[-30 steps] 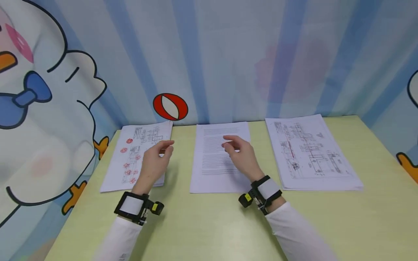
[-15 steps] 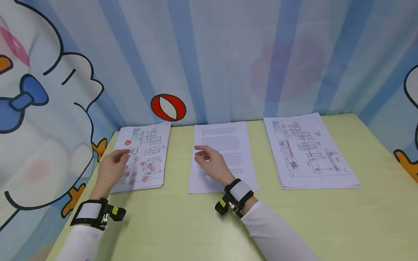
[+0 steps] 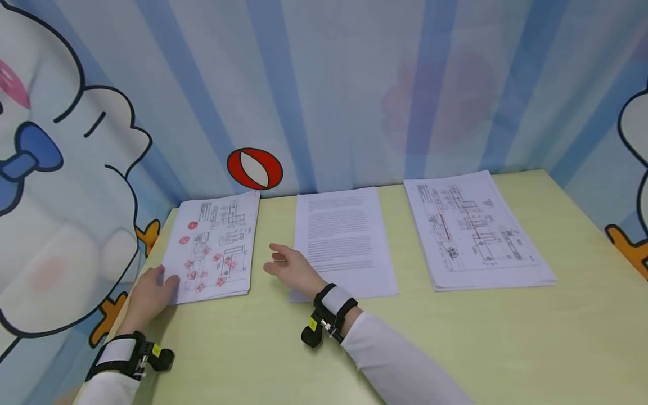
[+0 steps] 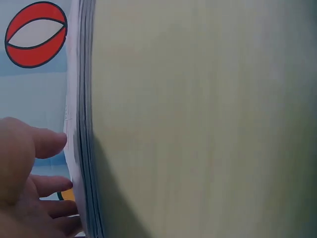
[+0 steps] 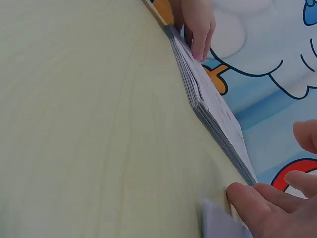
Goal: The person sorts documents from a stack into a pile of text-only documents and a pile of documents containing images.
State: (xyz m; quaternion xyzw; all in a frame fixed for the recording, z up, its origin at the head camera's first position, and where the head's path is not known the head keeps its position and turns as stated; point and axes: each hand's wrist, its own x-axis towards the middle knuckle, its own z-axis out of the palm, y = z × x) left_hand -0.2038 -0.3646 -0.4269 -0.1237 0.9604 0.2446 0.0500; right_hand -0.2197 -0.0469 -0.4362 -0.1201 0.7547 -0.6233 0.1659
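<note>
A paper stack (image 3: 215,225) with line drawings and red stamp marks lies at the left of the table. My left hand (image 3: 148,298) is at its near left corner, fingers along the left edge and thumb over the top sheet. In the right wrist view, that stack (image 5: 218,119) shows its layered side, with the left thumb at its top. My right hand (image 3: 293,274) is held above the table, overlapping the left edge of the middle paper (image 3: 344,236), which carries printed text. Its fingers are loosely bent with nothing between them, as the right wrist view of the hand (image 5: 282,208) shows.
On the right lies another stack of drawings (image 3: 476,236). A pale yellow-green table (image 3: 243,349) bears all the papers. Behind it hangs a blue striped curtain (image 3: 344,95) with cartoon figures and a red ball print (image 3: 255,169).
My left hand has moved left and toward me, down to the left stack's near corner. My right hand has shifted left off the middle of the printed page. The papers stay in place.
</note>
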